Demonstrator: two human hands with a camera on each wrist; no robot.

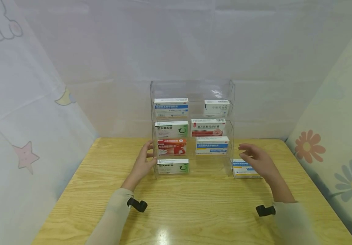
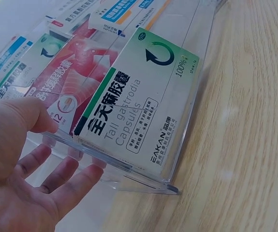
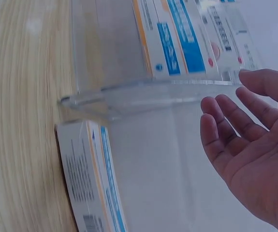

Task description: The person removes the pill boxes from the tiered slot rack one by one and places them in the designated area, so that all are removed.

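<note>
A clear acrylic rack (image 1: 208, 166) stands on the table with medicine boxes on its tiers. My left hand (image 1: 143, 163) is at its left side; in the left wrist view the fingertips touch the outer side panel and the thumb lies by the front edge. Nearest it are a green-and-white capsule box (image 2: 143, 96) on the bottom tier and a red box (image 1: 172, 148) above. My right hand (image 1: 260, 161) hovers off the right side panel, fingers loosely bent, nothing between them. Below it a blue-and-white medicine box (image 3: 83, 174) stands on the table beside the rack, partly hidden by that hand in the head view.
Higher tiers hold a blue-and-white box (image 1: 171, 108), a small white box (image 1: 216, 108), another green-and-white box (image 1: 171, 130) and a white-and-red box (image 1: 208, 127). A second blue-and-white box (image 1: 212, 147) sits lower right. A pale cloth backdrop (image 1: 191, 44) hangs behind the wooden table (image 1: 188, 207).
</note>
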